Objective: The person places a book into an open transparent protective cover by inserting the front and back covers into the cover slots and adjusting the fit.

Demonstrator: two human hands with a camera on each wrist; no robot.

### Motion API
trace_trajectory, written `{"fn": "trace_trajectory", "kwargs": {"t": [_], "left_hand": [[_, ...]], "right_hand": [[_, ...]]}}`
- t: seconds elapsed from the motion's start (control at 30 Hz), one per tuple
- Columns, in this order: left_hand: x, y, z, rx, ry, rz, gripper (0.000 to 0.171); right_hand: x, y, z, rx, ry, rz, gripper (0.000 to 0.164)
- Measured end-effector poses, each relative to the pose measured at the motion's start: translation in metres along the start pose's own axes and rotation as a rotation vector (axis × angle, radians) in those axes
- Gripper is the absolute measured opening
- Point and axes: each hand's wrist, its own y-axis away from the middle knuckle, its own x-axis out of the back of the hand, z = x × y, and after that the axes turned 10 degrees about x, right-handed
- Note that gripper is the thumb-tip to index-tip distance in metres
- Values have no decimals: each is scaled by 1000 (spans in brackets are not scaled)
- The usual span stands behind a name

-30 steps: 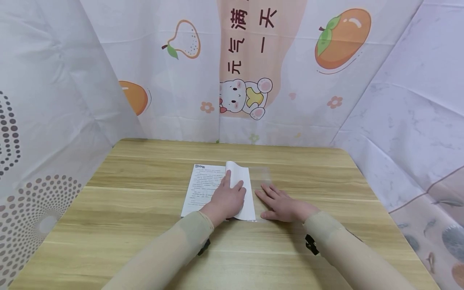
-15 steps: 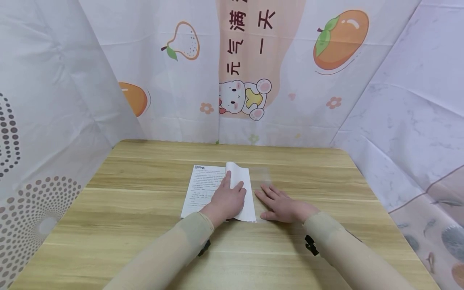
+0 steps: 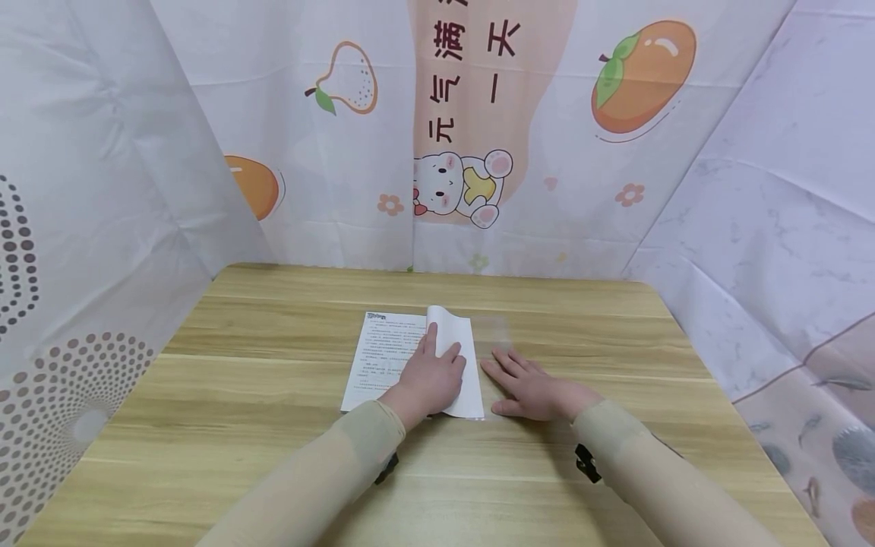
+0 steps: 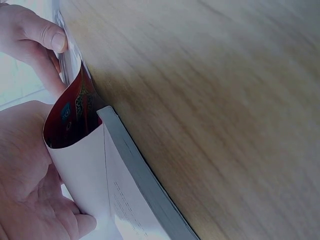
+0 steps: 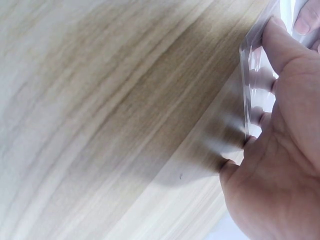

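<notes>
A book (image 3: 383, 357) lies open on the wooden table, its printed page facing up at the left. Its white cover (image 3: 470, 380) bends over to the right, and the left wrist view shows a dark red printed outer side (image 4: 75, 107) inside the curl. My left hand (image 3: 432, 381) rests across the bent cover, index finger stretched along it. To the right, a clear plastic sheet (image 3: 492, 330) extends past the cover's edge. My right hand (image 3: 528, 386) lies on this plastic with fingers spread; its thumb (image 5: 280, 42) is at the plastic's near edge in the right wrist view.
The wooden table (image 3: 260, 425) stretches out around the book. A printed curtain (image 3: 369, 167) hangs behind its far edge, and pale cloths (image 3: 766, 213) hang at both sides. Dark bands (image 3: 586, 462) show under the sleeves.
</notes>
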Motion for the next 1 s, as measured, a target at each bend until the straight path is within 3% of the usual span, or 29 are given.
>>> {"fn": "trace_trajectory", "kwargs": {"t": [1.0], "left_hand": [[2, -1, 4, 7, -3, -10, 38]], "right_hand": [[-2, 0, 1, 15, 1, 29, 78]]}}
